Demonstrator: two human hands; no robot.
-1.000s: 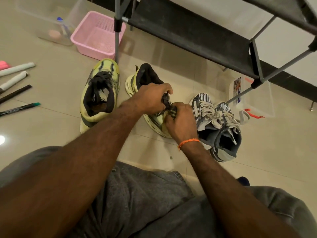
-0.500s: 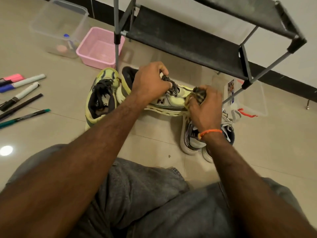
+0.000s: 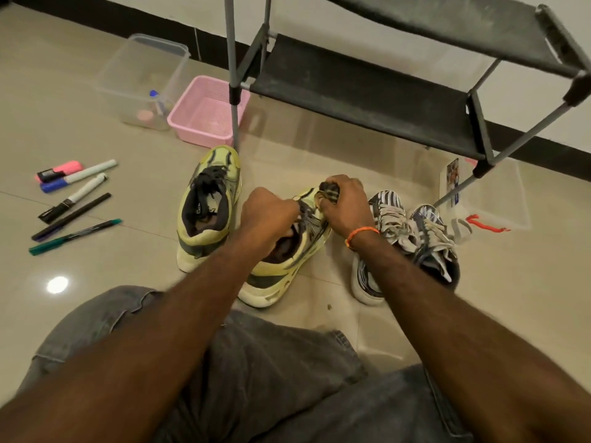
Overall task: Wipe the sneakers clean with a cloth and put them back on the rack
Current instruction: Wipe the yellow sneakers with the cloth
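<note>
Gripped at its laces by the left hand (image 3: 267, 215), the yellow sneaker (image 3: 287, 251) is kept from sliding on the floor while a dark cloth (image 3: 329, 190), bunched in the right hand (image 3: 343, 206), is pressed on its toe. Probably the toe is being wiped. The shoe's long side runs from heel, near the knees, to toe, pointed toward the rack (image 3: 367, 94).

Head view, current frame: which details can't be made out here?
- Dark striped cloth: mostly hidden inside the right hand.
- Yellow-green sneaker being wiped: toe and laces covered by both hands; left hand hides its grip.
- Black fabric shoe rack: cut off by top edge.
- Clear plastic box: contents too small.
</note>
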